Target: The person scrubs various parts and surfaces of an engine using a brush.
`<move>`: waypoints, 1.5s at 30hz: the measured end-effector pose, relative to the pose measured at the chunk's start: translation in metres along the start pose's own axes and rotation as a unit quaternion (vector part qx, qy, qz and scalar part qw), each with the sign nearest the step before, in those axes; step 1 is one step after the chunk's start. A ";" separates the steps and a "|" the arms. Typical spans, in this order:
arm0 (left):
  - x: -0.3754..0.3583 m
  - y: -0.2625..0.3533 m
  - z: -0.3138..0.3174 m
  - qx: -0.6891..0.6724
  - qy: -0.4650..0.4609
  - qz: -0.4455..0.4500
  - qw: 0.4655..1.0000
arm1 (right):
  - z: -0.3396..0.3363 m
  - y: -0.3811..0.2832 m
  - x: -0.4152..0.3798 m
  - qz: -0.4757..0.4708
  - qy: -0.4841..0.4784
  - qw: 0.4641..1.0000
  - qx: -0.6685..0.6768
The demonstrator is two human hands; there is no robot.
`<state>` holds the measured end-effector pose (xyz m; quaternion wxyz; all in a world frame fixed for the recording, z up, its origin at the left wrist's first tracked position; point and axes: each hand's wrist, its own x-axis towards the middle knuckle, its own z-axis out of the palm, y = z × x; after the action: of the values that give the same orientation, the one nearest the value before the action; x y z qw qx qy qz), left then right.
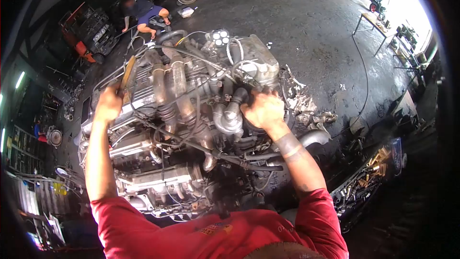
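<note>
The engine (191, 115) lies right under me, long axis running away toward the floor's far side, my left hand (109, 104) clamped on its left edge and my right hand (263, 110) curled over the hose (235, 101) at its right.

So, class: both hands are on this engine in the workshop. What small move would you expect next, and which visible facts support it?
Probably a steadying pull with the right hand, which grips near the black hose beside the turbo housing. The left hand braces at the far edge of the engine, by a yellowish strap. Whether a tool is held cannot be told.
</note>
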<state>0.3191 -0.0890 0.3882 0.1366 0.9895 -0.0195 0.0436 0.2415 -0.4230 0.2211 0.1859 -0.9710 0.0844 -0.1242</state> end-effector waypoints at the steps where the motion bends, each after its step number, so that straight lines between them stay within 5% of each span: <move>1: 0.005 -0.024 0.012 -0.028 0.014 -0.020 0.999 | 0.001 0.000 0.001 -0.006 0.000 1.000 -0.009; 4: 0.017 -0.051 0.051 -0.212 -0.004 -0.075 0.974 | -0.004 -0.004 0.001 0.007 -0.035 0.999 -0.013; 6: 0.064 -0.065 0.088 -0.030 0.043 0.014 0.999 | -0.017 -0.012 0.004 0.033 -0.093 0.995 -0.018; 7: 0.062 -0.027 0.084 0.028 0.077 0.010 0.997 | -0.010 -0.010 0.004 0.024 -0.061 0.998 -0.018; 11: 0.180 -0.065 0.139 0.089 0.068 -0.033 0.993 | 0.013 0.007 -0.001 -0.060 0.110 0.992 -0.029; 12: 0.144 -0.046 0.119 0.070 0.056 0.020 0.996 | 0.019 0.019 0.001 -0.092 0.089 0.991 -0.039; 13: 0.109 -0.027 0.101 0.037 0.036 -0.026 0.998 | 0.026 0.025 0.005 -0.120 0.067 0.989 -0.050; 17: 0.071 -0.049 0.115 -0.101 0.078 0.012 0.992 | -0.009 -0.014 -0.001 0.007 0.017 1.000 -0.022; 19: 0.106 -0.061 0.126 -0.092 0.051 -0.019 0.994 | 0.000 -0.004 -0.002 -0.074 0.067 0.995 -0.009; 21: 0.132 -0.060 0.121 -0.074 0.016 -0.063 0.995 | -0.003 -0.008 -0.003 -0.040 0.063 0.997 0.008; 25: 0.067 -0.058 0.116 -0.126 0.093 0.008 0.988 | -0.003 -0.008 -0.001 -0.033 0.051 0.998 0.000; 27: 0.028 -0.074 0.103 -0.144 0.057 0.029 0.988 | -0.001 -0.006 -0.003 -0.051 0.077 0.996 0.006; 29: -0.003 -0.082 0.077 -0.331 -0.085 -0.121 0.932 | 0.002 -0.002 -0.002 -0.055 0.079 0.995 -0.003; 33: -0.012 -0.100 0.080 -0.468 -0.008 -0.158 0.869 | 0.012 0.006 0.001 -0.066 0.072 0.995 -0.026; 35: 0.014 -0.099 0.095 -0.450 -0.002 -0.149 0.881 | 0.029 0.020 0.002 -0.209 0.219 0.946 -0.116; 36: 0.035 -0.097 0.107 -0.439 0.003 -0.132 0.889 | 0.021 0.021 0.002 -0.171 0.121 0.970 -0.125; 37: 0.058 -0.095 0.117 -0.427 0.012 -0.116 0.897 | 0.019 0.017 0.000 -0.210 0.203 0.948 -0.126; 38: 0.082 -0.090 0.122 -0.402 -0.004 -0.087 0.911 | 0.005 -0.001 0.000 -0.078 0.134 0.986 -0.056; 39: 0.104 -0.089 0.126 -0.376 -0.019 -0.063 0.924 | 0.017 0.017 0.002 -0.213 0.168 0.955 -0.118; 41: 0.135 -0.091 0.135 -0.320 -0.037 -0.112 0.940 | 0.011 0.006 -0.002 -0.090 0.120 0.988 -0.045; 43: 0.109 -0.100 0.133 -0.270 -0.030 -0.025 0.962 | 0.021 0.015 0.001 -0.109 0.173 0.977 -0.056; 45: 0.046 -0.060 0.108 -0.248 0.009 -0.024 0.968 | 0.003 0.000 0.002 -0.040 0.114 0.993 -0.008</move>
<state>0.3763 -0.0614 0.2731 0.3793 0.9242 -0.0051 0.0435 0.2445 -0.4225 0.2194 0.1622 -0.9545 0.0676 -0.2411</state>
